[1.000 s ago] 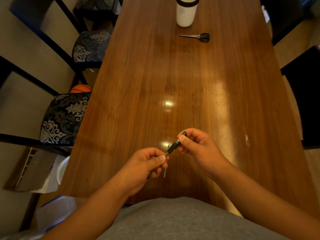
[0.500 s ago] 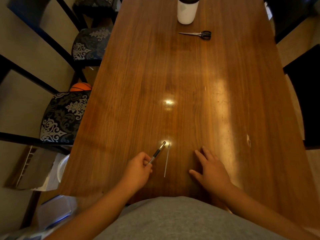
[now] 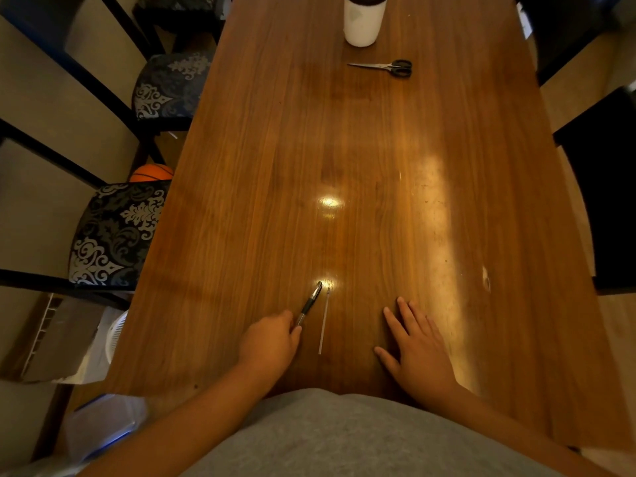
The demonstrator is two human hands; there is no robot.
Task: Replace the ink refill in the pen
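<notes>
A black pen lies slanted on the wooden table, its far end pointing away from me. My left hand grips the pen's near end with closed fingers. Just right of the pen a thin pale ink refill lies loose on the table, touching neither hand. My right hand rests flat on the table to the right of the refill, fingers spread and holding nothing.
A white cylindrical cup stands at the far end of the table, with black-handled scissors just in front of it. Patterned chairs line the left side, with an orange ball on the floor. Dark chairs stand on the right.
A second ago both hands held the pen above the table. My right hand let go and dropped flat onto the table; my left hand lowered the pen to the surface.
</notes>
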